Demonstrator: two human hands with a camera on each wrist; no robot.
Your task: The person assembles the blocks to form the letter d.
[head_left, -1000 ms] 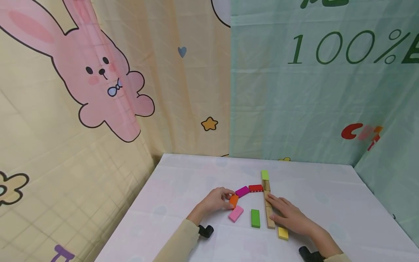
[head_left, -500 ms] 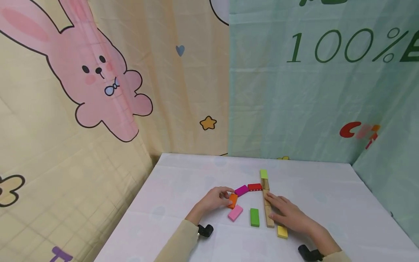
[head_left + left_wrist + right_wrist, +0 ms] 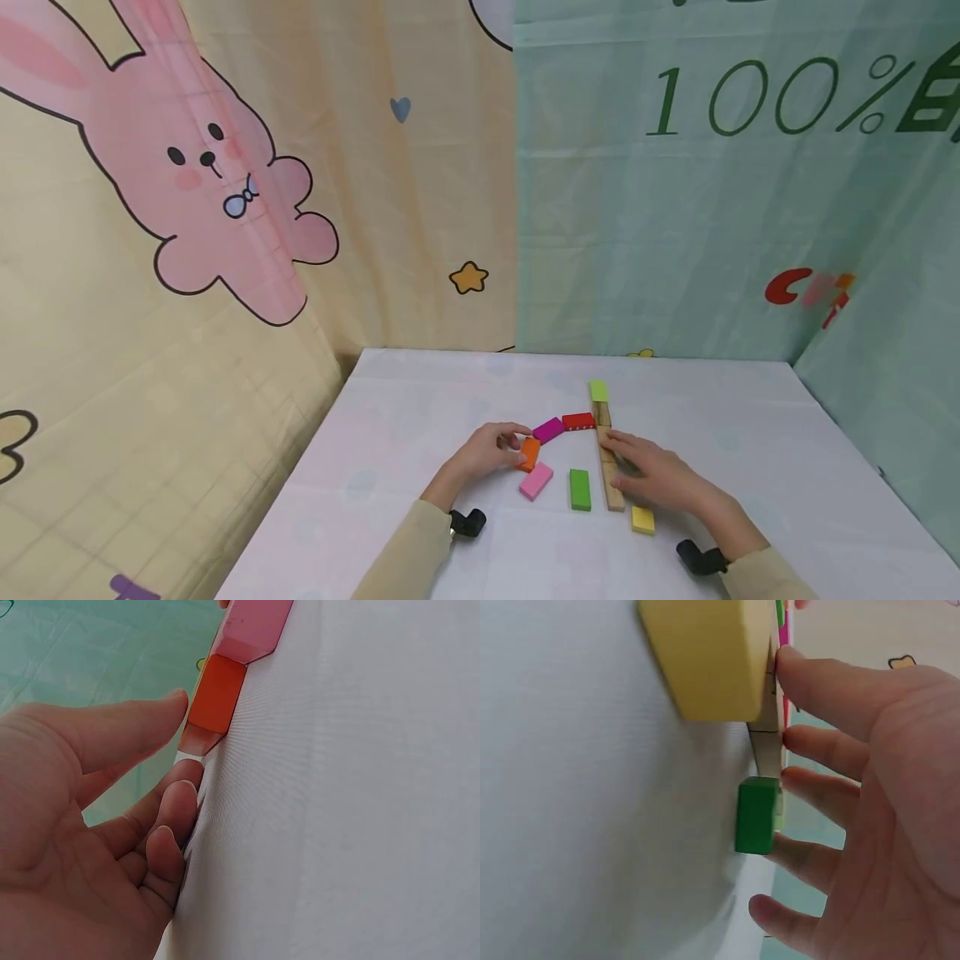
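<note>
Cream curtain (image 3: 420,192) and green curtain (image 3: 645,208) hang behind our white table (image 3: 435,383), with a pink rabbit (image 3: 202,183) printed on the cream side. Both our forearms reach in from the near edge, in beige sleeves (image 3: 412,546), each wrist wearing a small black camera (image 3: 468,523).

We angle our left hand (image 3: 483,450) inward from the left and pinch the orange block (image 3: 529,454), thumb along its near left side and index finger at its far end; the other fingers bend in close to the cloth. We lay our right hand (image 3: 663,477) palm down from the right, fingers spread and loose, clasping nothing, with fingertips and thumb against the right side of the wooden row (image 3: 605,446).

Orange sits left of that row, between the magenta block (image 3: 548,431) at its far end and the pink block (image 3: 536,482) at its near end. Magenta leads on to the red block (image 3: 578,422), which meets the row's left side. We see the lime block (image 3: 597,391) at the row's far tip. Our green block (image 3: 579,490) lies apart, between pink and the row, and the yellow block (image 3: 642,520) lies just right of the row's near end. Our right hand hides a second green block (image 3: 756,815) from the head view; at the wrist we find it close by the fingers, but cannot tell whether they touch.
</note>
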